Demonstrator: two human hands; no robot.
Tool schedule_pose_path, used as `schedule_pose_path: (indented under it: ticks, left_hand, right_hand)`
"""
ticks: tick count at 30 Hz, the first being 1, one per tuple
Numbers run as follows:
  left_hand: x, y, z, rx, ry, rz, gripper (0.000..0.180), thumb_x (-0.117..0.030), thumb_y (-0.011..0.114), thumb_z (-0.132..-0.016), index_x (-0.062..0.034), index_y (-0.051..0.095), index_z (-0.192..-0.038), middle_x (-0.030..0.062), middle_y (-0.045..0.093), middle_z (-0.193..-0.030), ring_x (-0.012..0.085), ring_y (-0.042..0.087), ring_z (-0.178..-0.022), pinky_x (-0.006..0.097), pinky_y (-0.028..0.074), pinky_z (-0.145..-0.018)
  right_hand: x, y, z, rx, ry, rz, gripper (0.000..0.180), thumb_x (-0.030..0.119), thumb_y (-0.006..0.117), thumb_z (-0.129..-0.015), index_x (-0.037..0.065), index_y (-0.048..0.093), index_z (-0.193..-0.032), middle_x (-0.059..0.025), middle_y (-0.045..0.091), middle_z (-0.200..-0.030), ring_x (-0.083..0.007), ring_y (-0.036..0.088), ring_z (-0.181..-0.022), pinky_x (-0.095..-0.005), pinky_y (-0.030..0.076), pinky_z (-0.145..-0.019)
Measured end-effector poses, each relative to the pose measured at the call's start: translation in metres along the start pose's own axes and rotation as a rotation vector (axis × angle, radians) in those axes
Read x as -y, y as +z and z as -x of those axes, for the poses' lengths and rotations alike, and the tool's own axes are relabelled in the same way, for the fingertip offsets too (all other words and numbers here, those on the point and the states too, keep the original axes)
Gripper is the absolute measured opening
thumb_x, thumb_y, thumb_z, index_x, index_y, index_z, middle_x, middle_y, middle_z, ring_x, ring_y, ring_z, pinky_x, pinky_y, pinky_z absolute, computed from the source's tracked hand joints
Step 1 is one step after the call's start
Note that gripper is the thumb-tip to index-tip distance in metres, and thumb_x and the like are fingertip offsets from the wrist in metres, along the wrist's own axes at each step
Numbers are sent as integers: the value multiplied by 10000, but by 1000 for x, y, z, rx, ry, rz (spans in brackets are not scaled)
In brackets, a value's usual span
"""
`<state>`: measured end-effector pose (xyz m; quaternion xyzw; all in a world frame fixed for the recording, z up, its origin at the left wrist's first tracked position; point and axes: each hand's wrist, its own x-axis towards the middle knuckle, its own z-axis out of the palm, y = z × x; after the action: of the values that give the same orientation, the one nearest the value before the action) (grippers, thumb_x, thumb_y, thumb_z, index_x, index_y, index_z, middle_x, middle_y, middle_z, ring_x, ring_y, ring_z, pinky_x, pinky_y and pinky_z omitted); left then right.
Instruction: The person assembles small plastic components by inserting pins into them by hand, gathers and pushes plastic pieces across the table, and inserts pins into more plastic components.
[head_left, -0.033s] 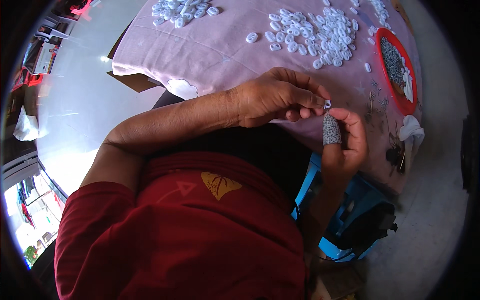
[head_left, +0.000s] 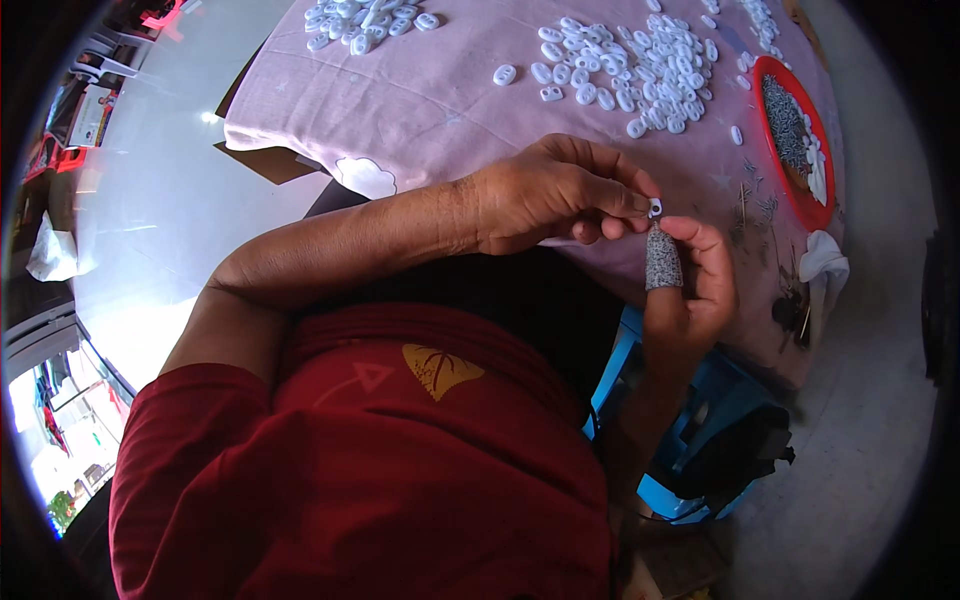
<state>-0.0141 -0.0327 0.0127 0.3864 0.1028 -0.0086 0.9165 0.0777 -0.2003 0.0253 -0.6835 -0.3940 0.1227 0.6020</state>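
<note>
A small white plastic piece [head_left: 655, 208] with a dark hole is pinched between the thumb and fingers of my left hand [head_left: 560, 195]. Just below it, the thumb and forefinger of my right hand [head_left: 702, 270] come together at the piece's lower end. Whatever sits between those right fingertips is too small to make out. A grey speckled finger sleeve [head_left: 663, 260] covers my right thumb. Both hands are held over the near edge of the table, which a pink cloth [head_left: 450, 120] covers.
Loose white oval pieces [head_left: 640, 75] lie beyond my hands, with another heap [head_left: 365, 20] at far left. To the right, a red tray [head_left: 826, 200] holds many small metal screws and some white pieces. A white cloth [head_left: 824, 262] hangs nearby. A blue stool [head_left: 690, 420] stands below.
</note>
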Motion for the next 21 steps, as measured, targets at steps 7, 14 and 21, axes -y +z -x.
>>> schedule_pose_path:
  ticks: [7,14,21]
  left_hand:
    - [0,0,2,-41,10,-106,189,-92,652,-891,-19,622,-1063,67,693,-891,58,627,-678,149,432,-533]
    - [2,2,3,-44,41,-195,169,-100,646,-901,-14,629,-1045,57,693,-881,52,625,-676,149,427,-528]
    - [1,2,8,-69,76,-297,156,-88,648,-900,-7,641,-1033,51,696,-872,49,624,-677,153,444,-541]
  right_hand:
    - [0,-1,3,-12,48,-50,223,-108,567,-806,-18,575,-1010,-43,588,-930,-98,554,-848,-218,446,-772]
    - [0,0,4,-21,59,-41,195,-93,599,-811,-4,584,-984,-31,590,-911,-83,543,-821,-212,442,-740]
    - [0,-1,3,19,19,28,186,-95,586,-808,-10,568,-972,-27,582,-892,-82,532,-792,-208,438,-725]
